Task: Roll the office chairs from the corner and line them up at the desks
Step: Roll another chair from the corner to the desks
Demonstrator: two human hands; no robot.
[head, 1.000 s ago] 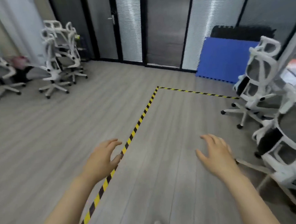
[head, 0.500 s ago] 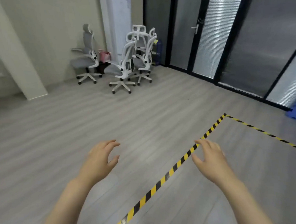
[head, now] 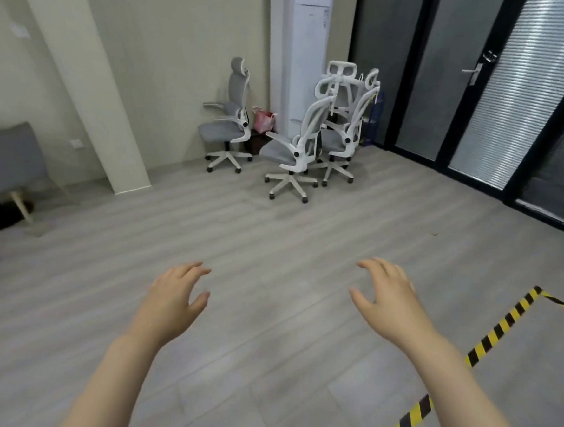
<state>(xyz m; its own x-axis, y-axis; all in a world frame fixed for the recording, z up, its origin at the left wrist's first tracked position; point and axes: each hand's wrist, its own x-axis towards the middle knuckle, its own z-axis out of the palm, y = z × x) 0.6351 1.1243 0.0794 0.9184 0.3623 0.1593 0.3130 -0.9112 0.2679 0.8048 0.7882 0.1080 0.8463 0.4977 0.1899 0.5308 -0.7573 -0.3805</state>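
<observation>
Several white-framed office chairs with grey seats stand in the far corner. One chair (head: 227, 130) is by the wall at the left. The nearest chair (head: 291, 150) faces left, and two more (head: 345, 117) are bunched behind it beside a tall white unit. My left hand (head: 175, 300) and my right hand (head: 389, 292) are held out low in front of me, fingers spread, holding nothing. Both hands are well short of the chairs, with bare floor between.
A slanted beige column (head: 103, 125) meets the floor left of the chairs. A grey armchair (head: 5, 161) stands at the far left. Dark glass partitions and a door (head: 474, 79) line the right side. Yellow-black floor tape (head: 493, 339) runs at lower right. A pink bag (head: 263, 120) sits behind the chairs.
My view has swung left, away from the chairs and blue mats on the right, and the corner chairs now appear closer and more central. Both hands stay spread and empty.
</observation>
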